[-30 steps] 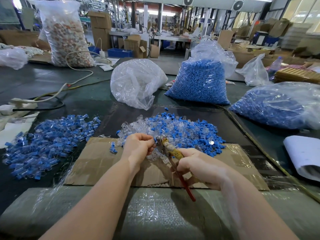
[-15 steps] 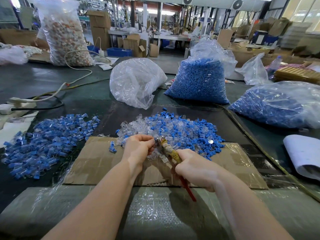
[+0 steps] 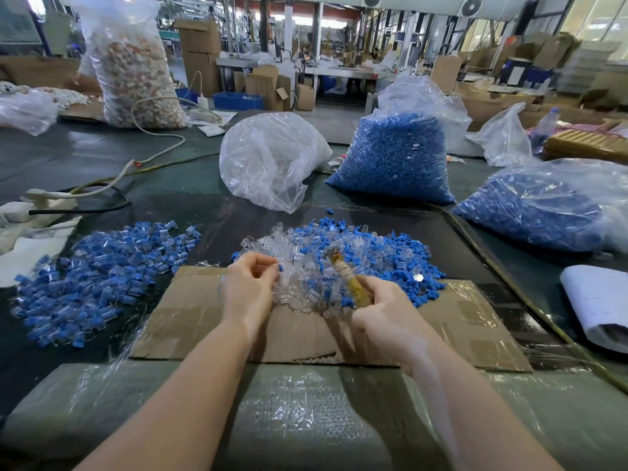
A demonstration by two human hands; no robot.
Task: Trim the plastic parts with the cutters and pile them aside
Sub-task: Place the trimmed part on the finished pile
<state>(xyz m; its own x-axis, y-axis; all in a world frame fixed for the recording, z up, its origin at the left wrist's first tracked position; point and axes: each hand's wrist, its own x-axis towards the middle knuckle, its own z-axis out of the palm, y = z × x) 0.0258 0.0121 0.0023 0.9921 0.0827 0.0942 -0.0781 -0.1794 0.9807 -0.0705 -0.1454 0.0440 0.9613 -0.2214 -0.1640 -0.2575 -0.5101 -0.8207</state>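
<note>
A heap of loose blue and clear plastic parts (image 3: 356,246) lies on the table just beyond a cardboard sheet (image 3: 190,317). My left hand (image 3: 249,288) hovers at the heap's near left edge, fingers curled, pinching a small blue part (image 3: 280,267). My right hand (image 3: 384,317) grips the cutters (image 3: 346,278) by their tape-wrapped handle, with the jaws pointing up and away over the heap, blurred. A second pile of blue-and-clear parts (image 3: 98,273) spreads on the table to the left.
Behind the heap stand a clear bag (image 3: 272,161) and a bag of blue parts (image 3: 394,158); another blue bag (image 3: 550,205) lies right. A paper roll (image 3: 598,300) sits at far right. White and black cables (image 3: 102,185) cross the left table.
The hands have come apart: the cutters' jaws were at the part in my left hand and now point up to the right, away from it. My left hand stays in place.
</note>
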